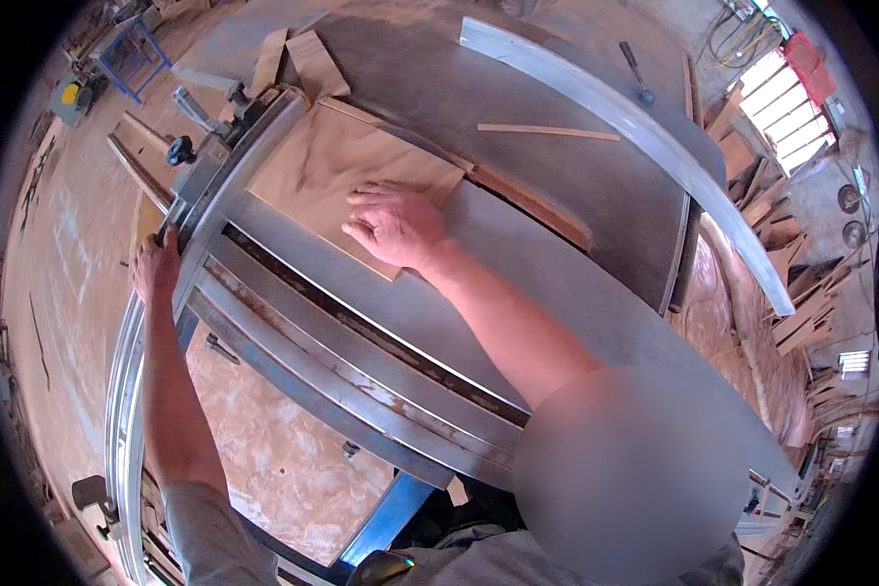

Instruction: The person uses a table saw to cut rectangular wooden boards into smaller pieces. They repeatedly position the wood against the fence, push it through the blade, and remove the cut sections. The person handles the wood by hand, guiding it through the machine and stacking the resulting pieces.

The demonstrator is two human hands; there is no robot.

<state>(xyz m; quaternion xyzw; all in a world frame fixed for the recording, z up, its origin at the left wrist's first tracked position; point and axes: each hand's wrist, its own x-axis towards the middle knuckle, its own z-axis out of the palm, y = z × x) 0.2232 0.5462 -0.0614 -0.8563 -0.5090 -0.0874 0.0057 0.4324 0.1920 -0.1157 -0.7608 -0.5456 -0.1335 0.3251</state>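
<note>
My right hand (393, 225) rests on a flat brown wooden board (317, 176), fingers bent and thumb apart, pressing on its top near the right edge. The board lies on the grey metal machine table (518, 254), its left edge close to a metal fence (249, 171). At the left, my left hand (156, 262) is closed around the near end of that fence assembly, beside a black knob (180, 150). The underside of its grip is hidden. Along the board's far edge runs a narrow wooden strip (527, 200).
A long pale metal bar (596, 93) curves across the table's far right. A thin wood strip (547, 131) and a dark-handled tool (637, 73) lie on the table. Offcuts (317, 66) sit at the far left, more wood pieces (801, 264) at the right wall. Long rails (361, 361) run nearer me.
</note>
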